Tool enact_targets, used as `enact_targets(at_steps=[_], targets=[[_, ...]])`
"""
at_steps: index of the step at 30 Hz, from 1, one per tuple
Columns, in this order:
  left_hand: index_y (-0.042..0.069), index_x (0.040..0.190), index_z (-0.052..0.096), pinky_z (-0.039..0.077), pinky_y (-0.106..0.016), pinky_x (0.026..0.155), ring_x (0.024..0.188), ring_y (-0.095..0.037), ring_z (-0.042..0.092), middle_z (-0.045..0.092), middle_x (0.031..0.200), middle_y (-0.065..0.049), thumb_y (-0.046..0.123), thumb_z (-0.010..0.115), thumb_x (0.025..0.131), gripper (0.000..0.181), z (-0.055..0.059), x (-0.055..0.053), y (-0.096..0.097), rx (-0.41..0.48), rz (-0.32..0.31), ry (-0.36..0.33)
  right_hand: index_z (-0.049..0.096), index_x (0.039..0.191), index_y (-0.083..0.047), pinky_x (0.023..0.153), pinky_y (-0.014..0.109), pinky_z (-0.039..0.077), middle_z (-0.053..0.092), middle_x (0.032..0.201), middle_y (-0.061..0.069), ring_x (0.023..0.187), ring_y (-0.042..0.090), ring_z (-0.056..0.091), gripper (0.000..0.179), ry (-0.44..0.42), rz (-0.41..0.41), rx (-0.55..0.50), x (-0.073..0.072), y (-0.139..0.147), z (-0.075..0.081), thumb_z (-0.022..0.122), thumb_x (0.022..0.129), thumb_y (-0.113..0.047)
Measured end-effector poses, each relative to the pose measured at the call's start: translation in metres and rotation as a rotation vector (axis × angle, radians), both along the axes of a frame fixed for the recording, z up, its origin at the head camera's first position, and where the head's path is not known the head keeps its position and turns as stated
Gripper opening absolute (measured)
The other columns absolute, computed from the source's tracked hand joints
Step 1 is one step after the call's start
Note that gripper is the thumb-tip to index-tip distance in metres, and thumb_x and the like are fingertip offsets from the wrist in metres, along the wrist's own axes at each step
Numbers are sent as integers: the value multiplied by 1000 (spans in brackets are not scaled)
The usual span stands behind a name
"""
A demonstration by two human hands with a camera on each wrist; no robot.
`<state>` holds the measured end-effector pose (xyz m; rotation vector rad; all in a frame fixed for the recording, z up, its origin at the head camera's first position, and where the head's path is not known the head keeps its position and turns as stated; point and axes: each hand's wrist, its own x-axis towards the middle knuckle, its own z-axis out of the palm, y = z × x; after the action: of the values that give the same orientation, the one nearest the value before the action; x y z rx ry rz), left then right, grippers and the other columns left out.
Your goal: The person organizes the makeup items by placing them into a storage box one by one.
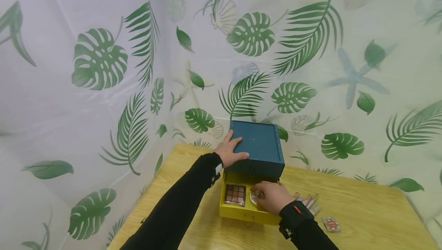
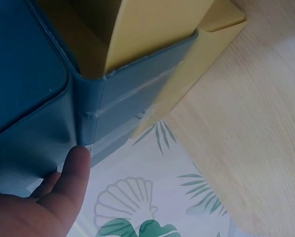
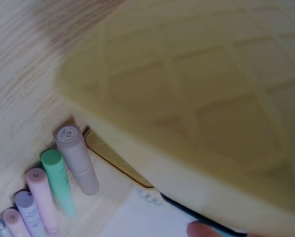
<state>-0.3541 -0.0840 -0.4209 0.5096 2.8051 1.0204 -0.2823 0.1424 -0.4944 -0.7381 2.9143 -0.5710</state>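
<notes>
My left hand (image 1: 230, 153) rests with spread fingers on the top of a blue box (image 1: 257, 140), near its left edge. In the left wrist view, fingers show beside the box's blue side. Below the top, a yellow drawer (image 1: 250, 214) is pulled out toward me. My right hand (image 1: 274, 196) reaches into the drawer and pinches a round, pale compact (image 1: 254, 197) at its edge; the hand covers part of it. To the compact's left, an eyeshadow palette (image 1: 235, 194) with brownish pans lies in the drawer. A quilted yellow surface (image 3: 197, 94) fills much of the right wrist view.
Right of the drawer, several pastel makeup tubes (image 3: 57, 180) lie in a row on the wooden table (image 1: 362, 204). A small clear square case with red inside (image 1: 330, 224) lies nearer me. A leaf-patterned curtain (image 1: 207, 50) hangs behind the box.
</notes>
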Motion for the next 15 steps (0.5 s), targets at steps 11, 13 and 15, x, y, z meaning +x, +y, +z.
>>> enact_targets(at_steps=[11,13,15], targets=[[21,162,29,34,-55,117,150,-43,20,-3,170,-8,51,60,101,75,1,-2,2,-16,-12,-14,74,118,-14,95,43,52,69,112,-1,106,25,63,22,31,-23,-133,9,12,1,69,97,-12],[22,162,28,34,-54,117,151,-43,19,-5,170,-7,51,60,101,76,0,-2,2,-23,-11,-20,74,120,-14,98,43,51,69,114,-1,110,27,62,22,56,-19,-139,11,15,1,69,98,-15],[21,162,29,34,-56,116,150,-44,20,-3,170,-8,50,61,100,75,0,-2,2,-17,-7,-12,73,121,-14,101,44,50,68,116,-1,114,28,61,23,77,-16,-153,13,18,0,69,98,-18]])
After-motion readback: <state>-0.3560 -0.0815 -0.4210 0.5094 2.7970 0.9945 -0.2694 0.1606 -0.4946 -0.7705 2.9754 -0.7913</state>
